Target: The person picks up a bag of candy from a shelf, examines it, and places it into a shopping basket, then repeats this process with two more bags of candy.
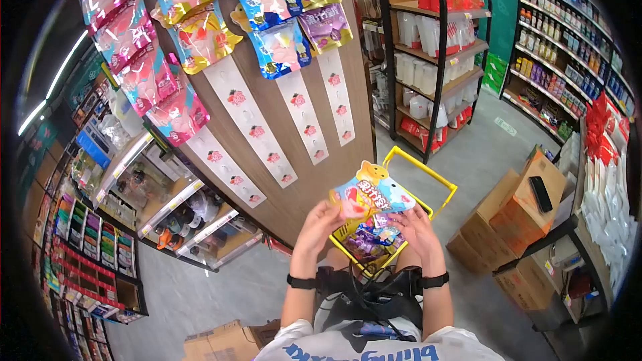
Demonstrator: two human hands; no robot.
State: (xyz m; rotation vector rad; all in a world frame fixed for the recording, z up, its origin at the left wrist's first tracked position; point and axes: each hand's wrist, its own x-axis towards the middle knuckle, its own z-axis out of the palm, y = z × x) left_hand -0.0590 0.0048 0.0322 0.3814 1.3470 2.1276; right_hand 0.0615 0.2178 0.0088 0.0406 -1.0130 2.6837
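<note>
A candy bag point(370, 191) with a yellow duck shape on its top is held between my two hands above a yellow shopping basket point(453, 189). My left hand point(321, 224) pinches the bag's left side. At its right end, my right hand point(413, 226) closes around the blue part. Several colourful packs point(368, 241) lie inside the basket beneath. Ahead, hanging strips point(257, 134) with printed pink pictures run down a wooden panel, and pink, yellow, blue and purple candy bags point(279, 47) hang on their upper parts.
Cardboard boxes point(518, 210) stand at the right, with a black phone point(540, 194) on top. A black-framed shelf rack point(438, 60) is behind the basket. Glass-fronted shelves point(180, 200) stand left of the panel, and an opened carton point(224, 344) sits at the bottom.
</note>
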